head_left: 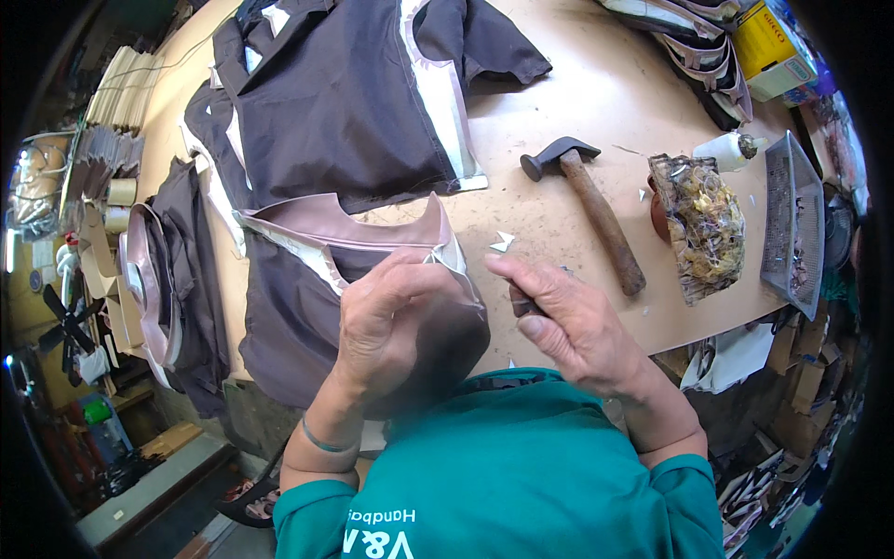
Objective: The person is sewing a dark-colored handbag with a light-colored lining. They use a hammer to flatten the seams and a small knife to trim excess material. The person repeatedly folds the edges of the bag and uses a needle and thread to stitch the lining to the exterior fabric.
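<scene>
My left hand point(382, 326) grips the corner of a dark fabric piece point(284, 345), its fingers curled at the pale folded edge of the pink trim point(345, 228). Just right of it, my right hand point(573, 331) is closed around a small dark tool point(523, 303), mostly hidden by the fingers. Small white scraps point(503, 244) lie on the table point(526, 214) above that hand. A hammer point(591, 210) with a wooden handle rests farther right, beside a lumpy pad point(703, 228) crusted with yellowish residue.
More dark pieces with white edging point(340, 112) cover the back of the table; a folded stack point(186, 270) sits left. At right are a white bottle point(717, 149), a mesh tray point(792, 224), piled pieces point(684, 47) and a yellow box point(771, 47). Shelves of materials point(112, 112) stand far left.
</scene>
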Demonstrator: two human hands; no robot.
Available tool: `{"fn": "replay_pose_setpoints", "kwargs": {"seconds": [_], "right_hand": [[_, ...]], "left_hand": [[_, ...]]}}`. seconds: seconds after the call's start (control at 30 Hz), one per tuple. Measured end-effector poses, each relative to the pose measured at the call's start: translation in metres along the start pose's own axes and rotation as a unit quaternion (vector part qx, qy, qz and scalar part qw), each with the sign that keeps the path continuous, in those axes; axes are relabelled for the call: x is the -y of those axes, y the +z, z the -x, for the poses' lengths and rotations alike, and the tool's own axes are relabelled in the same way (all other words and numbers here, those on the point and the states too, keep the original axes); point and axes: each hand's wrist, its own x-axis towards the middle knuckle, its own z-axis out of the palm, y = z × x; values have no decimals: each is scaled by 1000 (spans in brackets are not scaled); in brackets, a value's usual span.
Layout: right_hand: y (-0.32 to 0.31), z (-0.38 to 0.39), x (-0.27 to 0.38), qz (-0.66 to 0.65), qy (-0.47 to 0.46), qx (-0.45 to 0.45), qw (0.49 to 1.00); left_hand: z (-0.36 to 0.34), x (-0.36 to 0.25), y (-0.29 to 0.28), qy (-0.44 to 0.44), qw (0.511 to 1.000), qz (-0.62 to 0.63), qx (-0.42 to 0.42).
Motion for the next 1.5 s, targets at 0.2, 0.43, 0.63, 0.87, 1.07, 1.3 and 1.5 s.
{"fn": "replay_pose_setpoints", "kwargs": {"seconds": [0.2, 0.43, 0.63, 0.87, 1.07, 1.3, 1.5], "right_hand": [[7, -4, 4, 307, -122, -130, 935], [5, 0, 7, 459, -154, -129, 866], [6, 4, 9, 467, -143, -119, 864], [9, 6, 6, 482, -153, -139, 851], [10, 8, 8, 519, -146, -131, 832], [6, 9, 11, 505, -110, -71, 853], [7, 19, -49, 454, 22, -107, 884]], "left_hand": [[2, 1, 0, -52, 999, 10, 3], [0, -2, 6, -40, 999, 10, 3], [1, 2, 6, -32, 999, -3, 5], [-1, -11, 11, -51, 998, -38, 9], [-2, -14, 17, -22, 991, -128, 25], [-2, -13, 19, -24, 986, -158, 53], [14, -1, 13, -106, 992, 39, -56]]}}
